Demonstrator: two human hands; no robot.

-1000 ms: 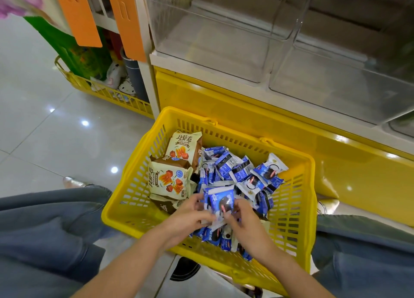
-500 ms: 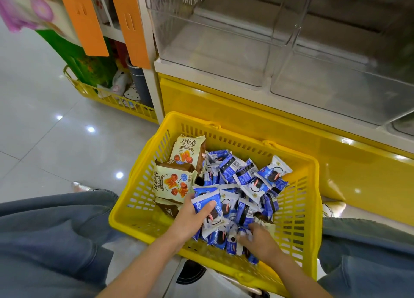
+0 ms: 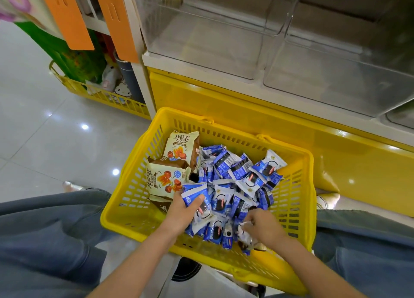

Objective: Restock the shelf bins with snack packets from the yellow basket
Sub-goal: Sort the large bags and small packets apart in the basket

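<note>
The yellow basket sits on the floor between the person's knees, pulled close against the yellow base of the shelving so that the reach up is short. Above it, the clear shelf bins look empty, with nothing in them that shows through the plastic.

Inside the basket, two kinds of snack are roughly sorted. A few cream packets are stacked against the left wall, and a loose heap of blue packets fills the middle and right.

The left hand is clamped on a handful of the blue ones. Its thumb is pressed across the top packet and its fingers are underneath, a hold that pins several slippery wrappers into one flat stack. The right hand is down at the near edge of the heap, its fingers curled and pinching a loose packet by its crimped end (how many it has hold of is hard to tell).

My reading is that the right hand feeds and the left collects, so that a single lift can carry a full batch. The task seems barely begun, since every packet in view is in the basket.

The likely risk is a packet sliding out of the stack on the way up to a bin.
</note>
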